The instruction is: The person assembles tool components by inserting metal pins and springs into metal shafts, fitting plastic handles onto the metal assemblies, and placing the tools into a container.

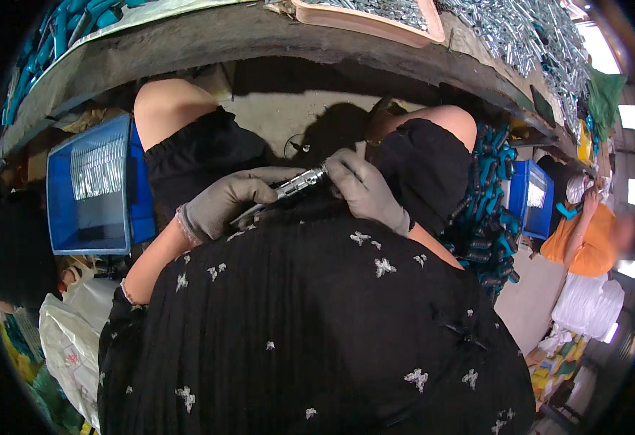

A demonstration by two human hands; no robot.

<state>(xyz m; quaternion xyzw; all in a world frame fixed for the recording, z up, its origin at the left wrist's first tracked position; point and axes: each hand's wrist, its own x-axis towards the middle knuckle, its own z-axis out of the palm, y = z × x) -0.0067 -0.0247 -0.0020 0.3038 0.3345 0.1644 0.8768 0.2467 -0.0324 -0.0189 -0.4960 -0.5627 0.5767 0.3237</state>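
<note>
Over my lap, a shiny metal cylindrical part [301, 184] lies slantwise between my two grey-gloved hands. My left hand [232, 201] is closed round its lower left end, thumb along the metal. At the upper right end, the fingers of my right hand [361, 185] close on the same part. A thin flat strip juts up beside the right fingertips; I cannot tell what it is. The palm sides of both hands are hidden.
A blue crate [89, 235] with a row of metal pieces stands at left. Teal-and-black tool bodies [486, 210] are piled at right, near another blue crate [542, 226]. Ahead, a wooden bench [187, 47] bears a peach tray [375, 25] and loose metal parts. A person in orange [589, 239] sits far right.
</note>
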